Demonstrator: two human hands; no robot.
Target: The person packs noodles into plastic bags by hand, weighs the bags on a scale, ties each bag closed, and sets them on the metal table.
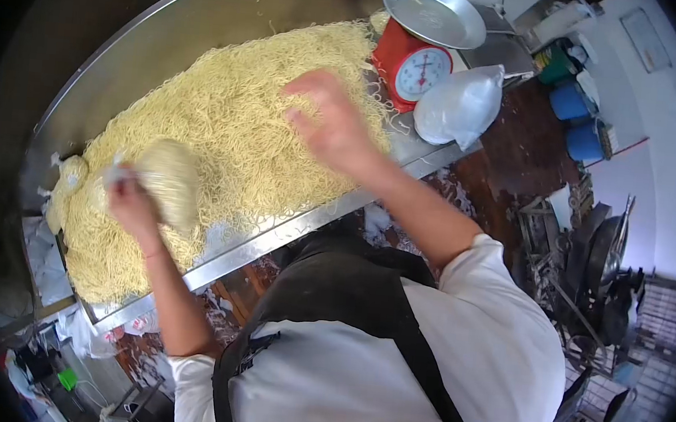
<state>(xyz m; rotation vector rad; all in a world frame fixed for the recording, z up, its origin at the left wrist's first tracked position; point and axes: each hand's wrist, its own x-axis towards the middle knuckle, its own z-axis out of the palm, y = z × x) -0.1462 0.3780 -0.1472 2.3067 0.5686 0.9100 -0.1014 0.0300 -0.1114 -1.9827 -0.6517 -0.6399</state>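
Observation:
Yellow noodles (241, 122) lie in a wide loose heap on a metal-edged table. My left hand (131, 207) is closed on the gathered neck of a clear plastic bag of noodles (168, 182), held over the left part of the heap and blurred by motion. Above the right part of the heap is my right hand (331, 122), its thumb and fingers apart with nothing between them. Beyond my left hand, a tied bag of noodles (73, 173) rests at the heap's left end.
A red dial scale (410, 63) with a round metal pan (434, 17) stands at the table's right end. Beside it sits a full whitish plastic bag (461, 108). The table's metal edge (271, 239) runs in front of me. Blue bins (584, 141) stand at the far right.

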